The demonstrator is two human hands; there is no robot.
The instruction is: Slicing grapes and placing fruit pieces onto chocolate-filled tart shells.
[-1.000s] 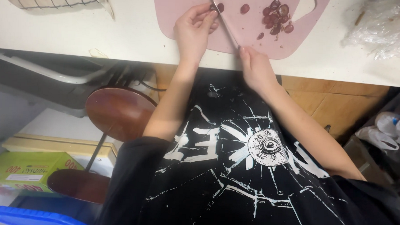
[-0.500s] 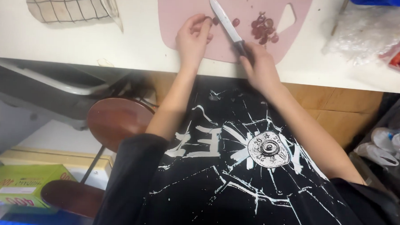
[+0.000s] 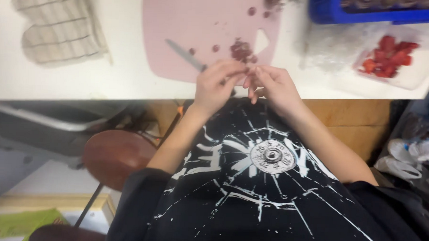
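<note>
Where left hand (image 3: 215, 85) and right hand (image 3: 272, 87) meet, fingertips pinched on a small dark fruit piece (image 3: 246, 71): likely soft, slippery; grip gently by the sides.

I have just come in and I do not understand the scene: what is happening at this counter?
A person in a black printed shirt works at a white counter. The left hand and right hand meet at the near edge of a pink cutting board, fingertips together on something too small to tell. A knife lies on the board, beside small dark red pieces. A tray of red fruit pieces stands at the right, a checked oven mitt at the left.
</note>
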